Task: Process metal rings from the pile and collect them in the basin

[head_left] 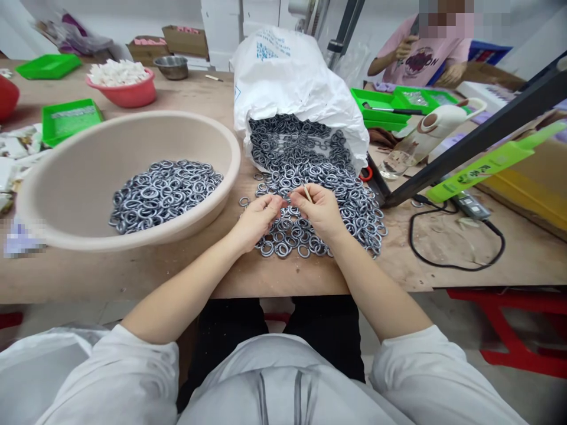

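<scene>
While loose rings (354,218) crowd the counter (274,280), close work takes centre stage

As the head view opens up, look at those hands, almost tip to tip right over the heap! On the left, the left hand (259,221) has its fingers bunched toward the thumb; how tightly they close, and whether on a ring, I cannot tell. Across from it, the right hand (321,212) has its fingers closed in a pinch, a slim pale stick (307,193) poking up between them.

Beneath and around them, loose rings fan out from the mouth of a white sack (295,74) on the far side, stopping short of the counter's near edge. Over to the left sits the wide beige basin (215,127), a ring pile (166,195) inside.

Good form here, I'd judge: small fingertip movements, a light pinch, the stick angled clear of the opposite fingers, each ring parted from its neighbours, forearms lifted so no sleeve sweeps rings off the edge.
</scene>
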Available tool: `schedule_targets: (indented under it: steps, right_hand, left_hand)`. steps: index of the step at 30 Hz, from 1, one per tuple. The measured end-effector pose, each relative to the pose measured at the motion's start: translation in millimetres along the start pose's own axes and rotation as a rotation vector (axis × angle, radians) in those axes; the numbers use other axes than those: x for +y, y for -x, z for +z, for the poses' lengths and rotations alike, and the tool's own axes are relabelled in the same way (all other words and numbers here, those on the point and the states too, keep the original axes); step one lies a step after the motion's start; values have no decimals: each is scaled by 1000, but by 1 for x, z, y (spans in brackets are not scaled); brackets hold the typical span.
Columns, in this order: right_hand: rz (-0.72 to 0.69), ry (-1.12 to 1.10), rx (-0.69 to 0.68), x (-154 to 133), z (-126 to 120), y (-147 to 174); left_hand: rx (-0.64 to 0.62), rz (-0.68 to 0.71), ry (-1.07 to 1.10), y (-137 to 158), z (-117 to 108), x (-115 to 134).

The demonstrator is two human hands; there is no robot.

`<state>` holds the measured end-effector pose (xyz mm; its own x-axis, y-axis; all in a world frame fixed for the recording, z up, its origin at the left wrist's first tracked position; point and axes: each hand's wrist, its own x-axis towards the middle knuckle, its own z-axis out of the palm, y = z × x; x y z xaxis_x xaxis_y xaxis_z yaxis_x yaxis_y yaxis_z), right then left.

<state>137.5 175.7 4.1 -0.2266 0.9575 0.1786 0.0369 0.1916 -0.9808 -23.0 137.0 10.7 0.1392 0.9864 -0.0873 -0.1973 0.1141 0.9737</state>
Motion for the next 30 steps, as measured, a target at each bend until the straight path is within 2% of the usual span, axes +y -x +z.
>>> schedule_targets:
  steps: [4, 10, 15, 17, 20, 25, 30]
  right_hand:
    - [-57, -60, -103, -5, 11, 8]
    - [-141, -149, -134, -6, 10, 10]
    - [-118, -128, -165, -6, 11, 10]
    - [-144, -54, -93, -7, 11, 11]
    - [-231, 187, 34, -12, 8, 13]
    - [-387, 617, -50, -18, 6, 20]
    - [-457, 776, -63, -16, 9, 24]
  left_hand:
    - [-5, 66, 35, 1, 1, -3]
    - [-96, 45, 51, 4, 2, -2]
    - [-149, -8, 102, 9, 7, 2]
    - [-151, -40, 133, 9, 7, 4]
    - [-111, -88, 183, 8, 5, 6]
    - [-27, -111, 260, 7, 5, 7]
    - [13, -123, 288, 9, 8, 8]
